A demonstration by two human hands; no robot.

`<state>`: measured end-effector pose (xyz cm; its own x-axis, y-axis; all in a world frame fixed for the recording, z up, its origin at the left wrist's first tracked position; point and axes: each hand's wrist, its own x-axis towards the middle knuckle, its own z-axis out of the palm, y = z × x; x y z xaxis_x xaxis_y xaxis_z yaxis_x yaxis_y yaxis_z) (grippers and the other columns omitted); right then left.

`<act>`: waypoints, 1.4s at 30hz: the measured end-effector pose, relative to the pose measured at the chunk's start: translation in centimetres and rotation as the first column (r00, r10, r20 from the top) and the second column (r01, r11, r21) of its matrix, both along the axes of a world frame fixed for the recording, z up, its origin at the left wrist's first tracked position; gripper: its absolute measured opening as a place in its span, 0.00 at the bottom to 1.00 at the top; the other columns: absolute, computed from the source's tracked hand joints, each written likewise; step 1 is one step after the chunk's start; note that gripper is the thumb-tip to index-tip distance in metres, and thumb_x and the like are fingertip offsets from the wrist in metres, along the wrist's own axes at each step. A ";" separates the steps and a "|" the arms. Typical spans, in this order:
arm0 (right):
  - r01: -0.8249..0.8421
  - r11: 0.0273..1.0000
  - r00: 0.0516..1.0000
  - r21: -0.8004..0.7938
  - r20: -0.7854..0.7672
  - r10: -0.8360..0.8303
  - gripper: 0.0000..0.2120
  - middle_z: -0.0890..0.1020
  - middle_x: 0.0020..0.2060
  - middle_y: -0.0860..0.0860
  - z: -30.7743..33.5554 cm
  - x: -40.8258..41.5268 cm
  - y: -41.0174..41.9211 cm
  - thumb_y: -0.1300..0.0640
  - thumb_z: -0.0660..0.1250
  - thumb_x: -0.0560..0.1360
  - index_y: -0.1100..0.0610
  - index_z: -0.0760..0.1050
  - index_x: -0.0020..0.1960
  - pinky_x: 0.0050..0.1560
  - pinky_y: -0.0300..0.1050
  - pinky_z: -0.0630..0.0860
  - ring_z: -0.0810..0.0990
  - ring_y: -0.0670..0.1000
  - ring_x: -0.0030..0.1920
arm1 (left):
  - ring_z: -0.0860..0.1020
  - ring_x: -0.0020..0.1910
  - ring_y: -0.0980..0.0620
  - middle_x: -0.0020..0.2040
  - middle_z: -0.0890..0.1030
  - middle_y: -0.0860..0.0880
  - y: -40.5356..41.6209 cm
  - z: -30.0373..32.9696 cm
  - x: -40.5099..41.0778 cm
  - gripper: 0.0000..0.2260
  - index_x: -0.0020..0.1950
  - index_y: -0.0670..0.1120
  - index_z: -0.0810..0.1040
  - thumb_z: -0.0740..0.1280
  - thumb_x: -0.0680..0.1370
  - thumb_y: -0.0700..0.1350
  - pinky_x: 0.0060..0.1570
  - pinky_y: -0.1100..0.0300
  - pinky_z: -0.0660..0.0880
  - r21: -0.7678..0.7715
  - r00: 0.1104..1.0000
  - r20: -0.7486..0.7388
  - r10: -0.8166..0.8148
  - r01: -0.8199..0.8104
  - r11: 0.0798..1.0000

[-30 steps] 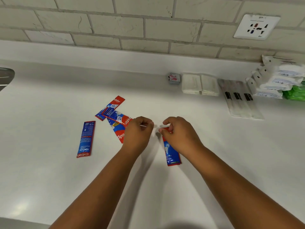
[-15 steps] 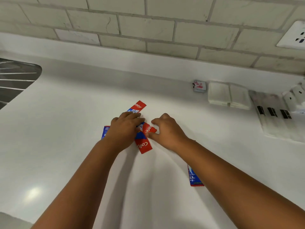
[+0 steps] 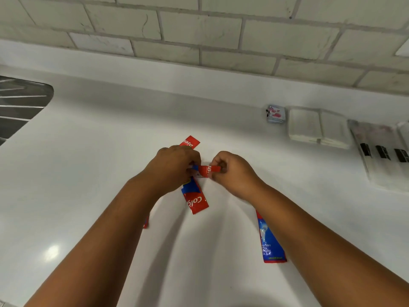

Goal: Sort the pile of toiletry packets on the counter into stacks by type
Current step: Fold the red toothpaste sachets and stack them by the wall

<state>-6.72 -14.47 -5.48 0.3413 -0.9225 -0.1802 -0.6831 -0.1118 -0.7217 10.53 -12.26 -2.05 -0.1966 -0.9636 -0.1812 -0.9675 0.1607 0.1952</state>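
Red and blue toothpaste packets lie on the white counter [image 3: 88,173]. My left hand [image 3: 172,167] and my right hand [image 3: 232,171] both pinch one toothpaste packet [image 3: 208,169] held between them, just above the counter. A second packet [image 3: 195,199] lies flat below my left hand. The red end of a third packet [image 3: 190,141] sticks out beyond my left hand. Another packet [image 3: 271,242] lies partly under my right forearm. A red corner of one more packet [image 3: 145,223] peeks from under my left forearm.
Along the back right stand a small pink-and-white sachet stack [image 3: 275,114], two stacks of white packets [image 3: 318,128] and clear sleeves with black labels [image 3: 382,156]. A metal sink drainer [image 3: 20,105] is at the far left. A tiled wall [image 3: 199,29] rises behind.
Both hands left the packet at the right and moved to the left cluster. They have closed on one toothpaste packet and lifted it slightly. The view has shifted left.
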 end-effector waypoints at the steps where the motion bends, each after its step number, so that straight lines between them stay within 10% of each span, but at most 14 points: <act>1: 0.045 0.999 0.993 0.024 0.110 -0.047 0.08 0.80 0.41 0.48 0.1 -0.6 0.1 0.55 0.73 0.72 0.54 0.76 0.48 0.44 0.41 0.76 0.78 0.48 0.42 | 0.76 0.54 0.52 0.56 0.80 0.52 0.1 0.4 -0.3 0.09 0.57 0.52 0.78 0.67 0.78 0.45 0.53 0.57 0.75 0.019 0.998 -0.058 0.026 -0.025 1.000; 5: 0.256 0.954 0.843 0.158 0.446 -0.300 0.10 0.83 0.42 0.47 1.8 -4.0 1.5 0.55 0.73 0.72 0.53 0.77 0.52 0.39 0.34 0.75 0.80 0.41 0.40 | 0.76 0.43 0.57 0.45 0.78 0.57 1.3 2.0 -2.7 0.02 0.48 0.52 0.78 0.67 0.78 0.44 0.40 0.66 0.72 0.014 0.905 -0.392 0.166 -0.175 0.985; 10: 0.305 0.897 0.781 0.321 0.455 -0.428 0.12 0.85 0.47 0.47 2.7 -8.7 4.5 0.51 0.71 0.73 0.51 0.77 0.55 0.40 0.36 0.75 0.83 0.45 0.46 | 0.78 0.51 0.55 0.48 0.80 0.56 3.8 1.6 -7.9 0.01 0.48 0.52 0.77 0.67 0.78 0.48 0.37 0.66 0.74 0.168 0.631 -0.677 0.379 -0.369 0.914; 14: 0.367 0.856 0.717 0.364 0.475 -0.510 0.09 0.84 0.43 0.48 2.6 -11.4 6.7 0.58 0.69 0.75 0.57 0.77 0.54 0.31 0.29 0.74 0.82 0.38 0.38 | 0.80 0.51 0.54 0.49 0.81 0.55 6.1 -0.1 -11.3 0.03 0.49 0.53 0.77 0.68 0.77 0.51 0.41 0.62 0.77 0.303 0.477 -0.731 0.488 -0.414 0.858; 23: 0.389 0.850 0.648 0.355 0.550 -0.527 0.12 0.84 0.40 0.52 3.5 -13.8 8.2 0.61 0.72 0.73 0.57 0.77 0.55 0.38 0.40 0.75 0.83 0.47 0.41 | 0.81 0.49 0.54 0.46 0.83 0.53 9.8 -1.6 -13.9 0.06 0.47 0.51 0.78 0.72 0.73 0.48 0.37 0.64 0.79 0.447 0.441 -0.754 0.487 -0.200 0.872; 28: 0.288 0.797 0.698 0.531 0.453 -0.554 0.14 0.84 0.41 0.57 2.6 -13.8 9.6 0.61 0.74 0.71 0.60 0.75 0.55 0.36 0.44 0.77 0.80 0.50 0.33 | 0.84 0.45 0.49 0.46 0.85 0.44 10.7 -2.2 -14.9 0.08 0.50 0.43 0.79 0.73 0.73 0.44 0.39 0.60 0.81 0.549 0.146 -0.784 0.603 -0.288 0.784; 42: 0.400 0.914 0.916 0.061 -0.025 -0.400 0.20 0.82 0.57 0.53 0.4 -12.0 11.0 0.49 0.72 0.73 0.56 0.75 0.61 0.52 0.42 0.78 0.82 0.51 0.52 | 0.82 0.44 0.52 0.45 0.82 0.50 11.0 -4.4 -16.5 0.14 0.54 0.45 0.78 0.74 0.72 0.48 0.44 0.59 0.80 0.369 0.427 -0.681 0.595 -0.503 0.782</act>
<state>-18.68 -3.47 -5.06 -0.0563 -0.9679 -0.2448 -0.6697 0.2184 -0.7098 -5.95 -1.28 -6.47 0.2643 -0.9040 -0.3361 -0.3470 -0.4143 0.8414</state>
